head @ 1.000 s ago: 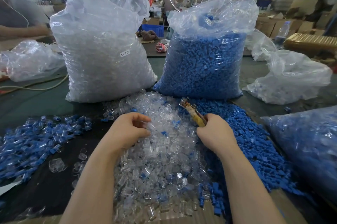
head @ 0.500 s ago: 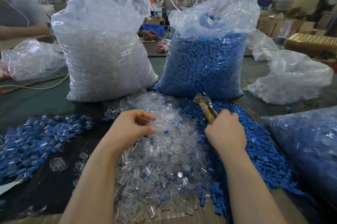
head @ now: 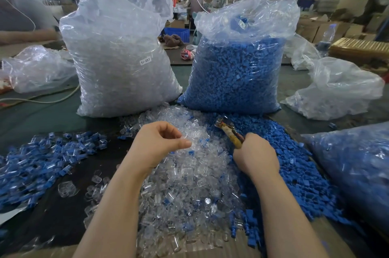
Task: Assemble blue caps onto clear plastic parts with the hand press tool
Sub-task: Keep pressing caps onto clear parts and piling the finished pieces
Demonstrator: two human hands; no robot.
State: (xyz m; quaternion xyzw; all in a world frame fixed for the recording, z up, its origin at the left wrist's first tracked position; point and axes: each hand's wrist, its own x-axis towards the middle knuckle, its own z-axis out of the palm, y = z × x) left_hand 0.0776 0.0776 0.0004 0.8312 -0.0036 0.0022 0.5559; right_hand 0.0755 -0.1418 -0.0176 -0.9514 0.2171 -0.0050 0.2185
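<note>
A heap of loose clear plastic parts lies in front of me, with a heap of loose blue caps to its right. My left hand hovers over the clear heap and pinches a clear part between thumb and fingers. My right hand grips the yellowish handles of the hand press tool, whose metal jaws point away over the edge of the blue caps. Whether the jaws hold a cap cannot be seen.
Two tall bags stand behind the heaps: clear parts on the left, blue caps on the right. Assembled blue-and-clear pieces are piled at the left. Another blue-filled bag lies at the right, a slack bag beyond it.
My right hand swung the tool from the clear heap toward the blue caps. My left hand lifted slightly, bringing a clear part up in its fingertips.
</note>
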